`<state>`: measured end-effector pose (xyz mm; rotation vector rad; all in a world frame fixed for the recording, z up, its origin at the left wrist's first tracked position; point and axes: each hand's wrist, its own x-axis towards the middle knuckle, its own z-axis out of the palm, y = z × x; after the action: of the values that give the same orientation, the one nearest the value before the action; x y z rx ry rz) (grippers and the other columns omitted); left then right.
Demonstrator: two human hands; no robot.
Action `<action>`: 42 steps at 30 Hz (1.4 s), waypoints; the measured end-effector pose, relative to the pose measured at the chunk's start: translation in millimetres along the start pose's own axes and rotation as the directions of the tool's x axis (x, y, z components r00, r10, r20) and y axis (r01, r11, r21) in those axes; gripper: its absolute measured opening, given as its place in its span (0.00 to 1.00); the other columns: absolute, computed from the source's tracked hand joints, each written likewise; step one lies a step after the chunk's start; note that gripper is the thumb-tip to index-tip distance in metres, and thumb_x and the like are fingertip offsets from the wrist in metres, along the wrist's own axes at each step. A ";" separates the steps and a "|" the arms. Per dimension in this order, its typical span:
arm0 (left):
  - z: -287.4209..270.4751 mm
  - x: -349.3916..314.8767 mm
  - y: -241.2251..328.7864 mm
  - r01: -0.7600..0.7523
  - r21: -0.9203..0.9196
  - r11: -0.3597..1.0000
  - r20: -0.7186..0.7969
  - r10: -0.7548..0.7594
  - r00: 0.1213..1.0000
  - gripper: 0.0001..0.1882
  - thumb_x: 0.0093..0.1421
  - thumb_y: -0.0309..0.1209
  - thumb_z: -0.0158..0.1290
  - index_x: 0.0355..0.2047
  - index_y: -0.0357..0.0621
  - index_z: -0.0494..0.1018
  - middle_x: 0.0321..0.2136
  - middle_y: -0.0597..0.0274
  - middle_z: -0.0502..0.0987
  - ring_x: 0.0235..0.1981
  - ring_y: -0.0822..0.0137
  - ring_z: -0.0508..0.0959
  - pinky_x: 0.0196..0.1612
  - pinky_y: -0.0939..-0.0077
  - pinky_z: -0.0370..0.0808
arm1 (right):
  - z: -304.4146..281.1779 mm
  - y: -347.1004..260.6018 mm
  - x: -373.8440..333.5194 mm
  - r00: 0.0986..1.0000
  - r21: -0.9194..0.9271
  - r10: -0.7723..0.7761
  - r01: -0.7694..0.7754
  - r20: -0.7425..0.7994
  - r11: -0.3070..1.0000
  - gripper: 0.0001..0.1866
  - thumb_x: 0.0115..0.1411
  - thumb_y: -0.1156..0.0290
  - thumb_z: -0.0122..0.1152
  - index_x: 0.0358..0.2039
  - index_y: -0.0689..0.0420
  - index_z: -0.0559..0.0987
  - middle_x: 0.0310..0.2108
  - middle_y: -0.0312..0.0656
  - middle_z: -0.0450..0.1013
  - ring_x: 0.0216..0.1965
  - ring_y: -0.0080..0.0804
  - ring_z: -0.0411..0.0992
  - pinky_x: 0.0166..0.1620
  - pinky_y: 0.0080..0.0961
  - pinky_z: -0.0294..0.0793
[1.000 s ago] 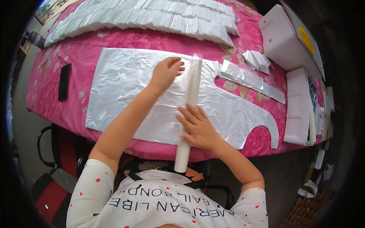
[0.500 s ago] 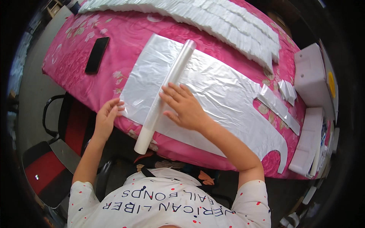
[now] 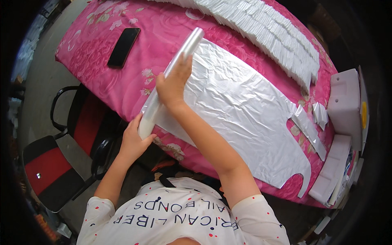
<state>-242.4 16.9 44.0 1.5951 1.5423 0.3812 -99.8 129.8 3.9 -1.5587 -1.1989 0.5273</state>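
Both hands on one roll [image 3: 171, 79] of clear plastic film, slanted across the near left part of a pink table [image 3: 102, 53]. Left hand [image 3: 134, 141] closed around the roll's near end, just past the table edge, fingers wrapped about it. Right hand [image 3: 173, 83] laid over the roll's middle, fingers curled loosely across it, palm down. Spread flat to the right of the roll, touching it: a clear plastic sheet [image 3: 245, 110] cut in an apron shape, reaching toward the table's right end. Far along the table, a long row of folded white packets [image 3: 277, 36]. Left of the roll, well apart, a black phone [image 3: 123, 47]. Beside the table at left, a red and black chair [image 3: 49, 171].
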 end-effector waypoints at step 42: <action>81.9 -38.9 6.4 0.603 -0.260 0.754 0.893 -0.050 0.448 0.26 0.53 0.47 0.55 0.41 0.36 0.68 0.24 0.63 0.72 0.22 0.74 0.72 0.25 0.80 0.74 | -330.4 94.0 -8.6 0.776 0.144 0.523 -0.597 0.352 0.789 0.13 0.56 0.63 0.57 0.37 0.58 0.78 0.25 0.30 0.71 0.22 0.12 0.64 0.26 0.10 0.62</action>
<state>-185.9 -47.7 14.2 0.7096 0.7847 -0.2071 205.1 -25.8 32.8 -1.6473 -0.8061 1.3031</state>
